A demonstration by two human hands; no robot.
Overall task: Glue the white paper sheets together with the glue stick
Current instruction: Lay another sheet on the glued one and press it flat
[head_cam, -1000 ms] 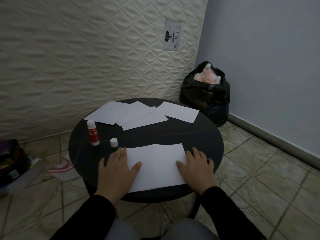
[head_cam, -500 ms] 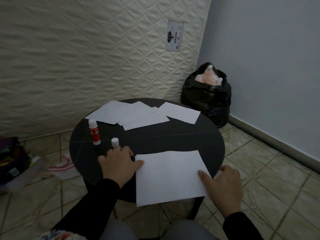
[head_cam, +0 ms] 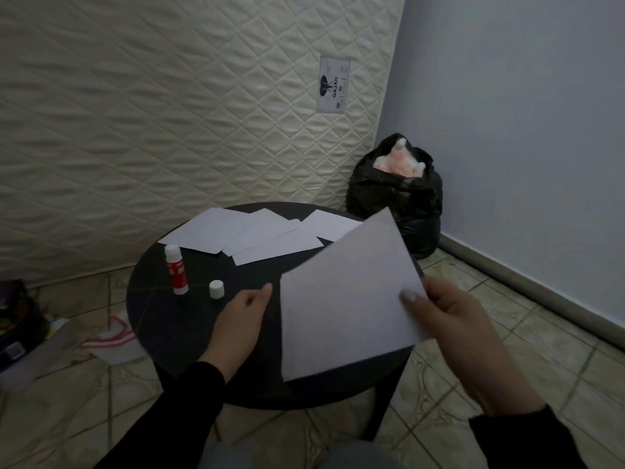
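A white paper sheet (head_cam: 345,299) is lifted off the round black table (head_cam: 162,319) and tilted. My right hand (head_cam: 463,330) pinches its right edge, thumb on top. My left hand (head_cam: 236,326) hovers beside the sheet's left edge with relaxed fingers, holding nothing. The red-and-white glue stick (head_cam: 176,269) stands uncapped on the table's left side, and its white cap (head_cam: 216,288) stands just to its right. Several more white sheets (head_cam: 257,236) lie overlapping at the far side of the table.
A quilted mattress (head_cam: 169,113) leans against the wall behind the table. A full black rubbish bag (head_cam: 395,194) sits in the corner to the right. Bags and clutter (head_cam: 23,330) lie on the tiled floor at left.
The sheet that lay flat under both hands slid right and is now raised off the table in my right hand. My left hand has come off the sheet.
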